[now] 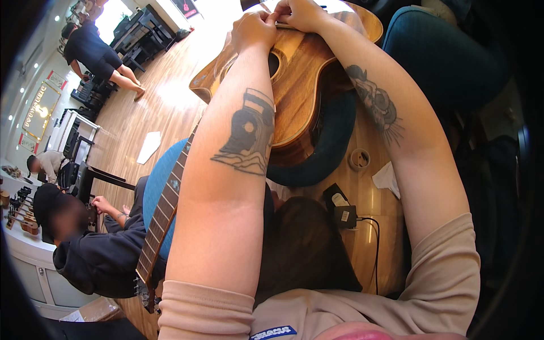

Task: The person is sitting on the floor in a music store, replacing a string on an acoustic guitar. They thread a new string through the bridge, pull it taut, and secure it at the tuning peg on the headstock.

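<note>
An acoustic guitar (303,62) with a glossy brown wooden top lies face up in front of me. Its fretboard (164,212) slants under my left forearm to the tuning-peg end at the lower left. At the far part of the body, beyond the sound hole (273,66), my two hands meet. My left hand (253,29) is closed, fingertips pinched low over the top. Beside it, my right hand (301,15) is also closed, its fingers almost touching the left ones. Whatever lies between the fingertips is too small and too hidden to name.
Blue round seats (164,170) are under the guitar, and a dark teal seat (445,59) stands at right. On the floor lie a tape roll (359,160), white paper (388,180) and a black box (344,217) with a cable. A person (107,258) sits close at left.
</note>
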Demonstrator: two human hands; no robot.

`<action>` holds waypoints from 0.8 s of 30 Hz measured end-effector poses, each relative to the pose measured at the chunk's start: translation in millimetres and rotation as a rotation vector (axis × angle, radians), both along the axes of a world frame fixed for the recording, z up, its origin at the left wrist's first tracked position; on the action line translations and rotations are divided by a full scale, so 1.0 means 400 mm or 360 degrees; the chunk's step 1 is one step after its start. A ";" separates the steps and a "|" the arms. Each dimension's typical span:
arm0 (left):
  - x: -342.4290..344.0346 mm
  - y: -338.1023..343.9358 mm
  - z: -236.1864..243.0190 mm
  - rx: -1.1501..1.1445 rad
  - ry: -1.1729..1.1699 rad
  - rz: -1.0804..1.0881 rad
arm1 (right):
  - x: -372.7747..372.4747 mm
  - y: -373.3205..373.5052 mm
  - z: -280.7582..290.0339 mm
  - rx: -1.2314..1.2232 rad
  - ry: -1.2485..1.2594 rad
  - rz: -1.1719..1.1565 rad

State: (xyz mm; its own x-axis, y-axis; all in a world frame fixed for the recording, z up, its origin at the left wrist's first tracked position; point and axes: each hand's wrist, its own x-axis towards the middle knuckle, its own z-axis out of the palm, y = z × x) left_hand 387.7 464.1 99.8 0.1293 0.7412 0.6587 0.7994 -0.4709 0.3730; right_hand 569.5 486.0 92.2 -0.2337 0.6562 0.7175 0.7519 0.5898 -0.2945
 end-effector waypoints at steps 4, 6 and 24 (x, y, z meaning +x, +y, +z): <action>-0.002 0.000 -0.009 0.0068 0.0000 0.0011 | 0.002 0.000 -0.011 0.0053 -0.0038 -0.0037; -0.009 -0.006 -0.003 0.0018 -0.0008 0.0002 | -0.002 0.012 -0.009 0.0059 -0.0094 -0.0094; -0.011 0.017 0.003 -0.0147 -0.0064 -0.0181 | 0.003 0.017 0.000 -0.0089 -0.0068 -0.0061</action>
State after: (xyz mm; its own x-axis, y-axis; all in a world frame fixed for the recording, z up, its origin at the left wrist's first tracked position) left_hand 383.3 470.8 101.1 0.1912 0.7808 0.5948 0.7264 -0.5201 0.4493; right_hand 570.7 492.9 92.4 -0.2372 0.7040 0.6694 0.7860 0.5441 -0.2937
